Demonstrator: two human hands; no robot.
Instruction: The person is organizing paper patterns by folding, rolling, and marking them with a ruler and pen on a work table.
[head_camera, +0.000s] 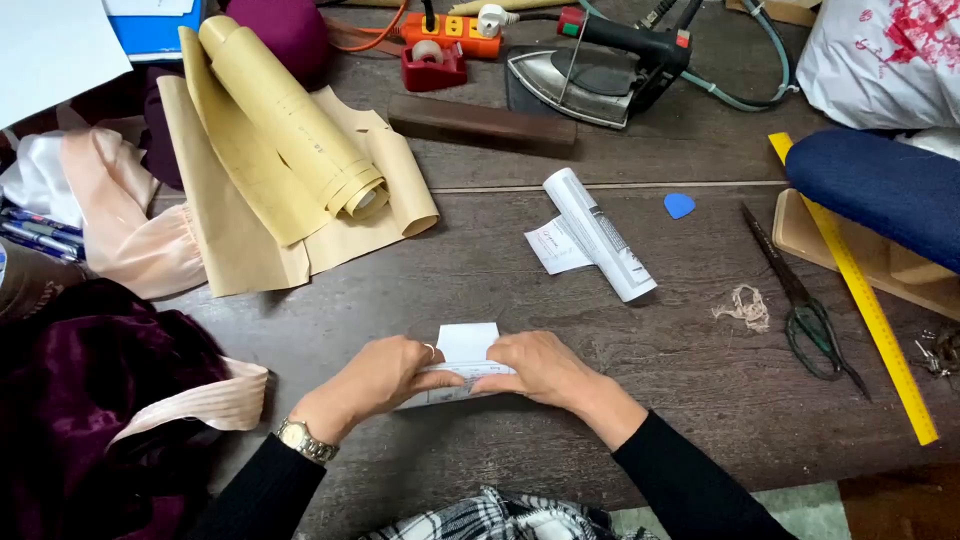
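Hands, two: left hand (385, 375) and right hand (540, 368) closed on one white paper (466, 345); one scissors (808, 300).

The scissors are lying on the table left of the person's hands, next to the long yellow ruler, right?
Not quite. The head view shows the scissors lying to the right of the person's hands, not the left. They do lie on the table next to the long yellow ruler. The left hand and right hand hold a white paper.
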